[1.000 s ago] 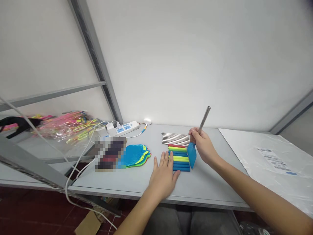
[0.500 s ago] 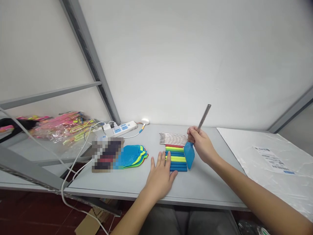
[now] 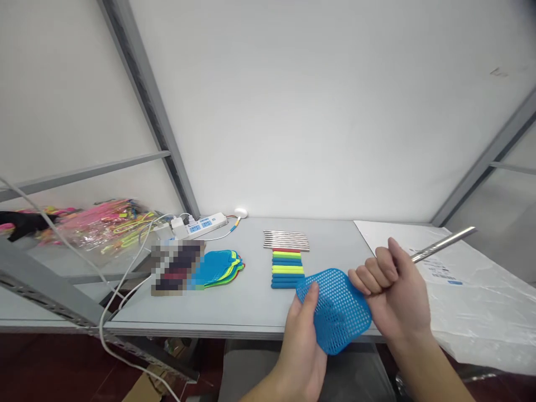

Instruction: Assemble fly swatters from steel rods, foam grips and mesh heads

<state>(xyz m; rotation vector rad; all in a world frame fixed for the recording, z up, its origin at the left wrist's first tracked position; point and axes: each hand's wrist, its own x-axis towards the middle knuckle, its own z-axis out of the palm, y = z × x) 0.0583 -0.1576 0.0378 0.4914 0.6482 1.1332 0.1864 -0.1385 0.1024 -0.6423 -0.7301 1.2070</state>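
Both hands on the blue paddle now

L hand (image 3: 304,340) was flat on the table a sec ago; now it's up w/ thumb on the face of the blue mesh paddle (image 3: 341,312), fingers behind, pinching it. R hand (image 3: 397,290) is a closed fist round the lower end of a metal tube (image 3: 446,243), free end poking out up and right. Paddle's come off the stick row and sits between the two hands, over the table's near edge. Reads to me as one-hand holding turned two-handed work on the piece; the join's hidden in the fist, so can't tell how well it's seated.

Just beyond the L grip on the grey table (image 3: 234,307): coloured sticks (image 3: 287,269) in a row, then bare metal tubes (image 3: 286,240) behind. Well left of the grip, stacked paddles (image 3: 215,265). Right of the R fist, a plastic-wrapped white pkg (image 3: 473,324). Farther back left, a pwr strip (image 3: 205,226) and bagged bright stuff (image 3: 100,220) by the shelf post (image 3: 146,106); white wall (image 3: 293,111) behind.
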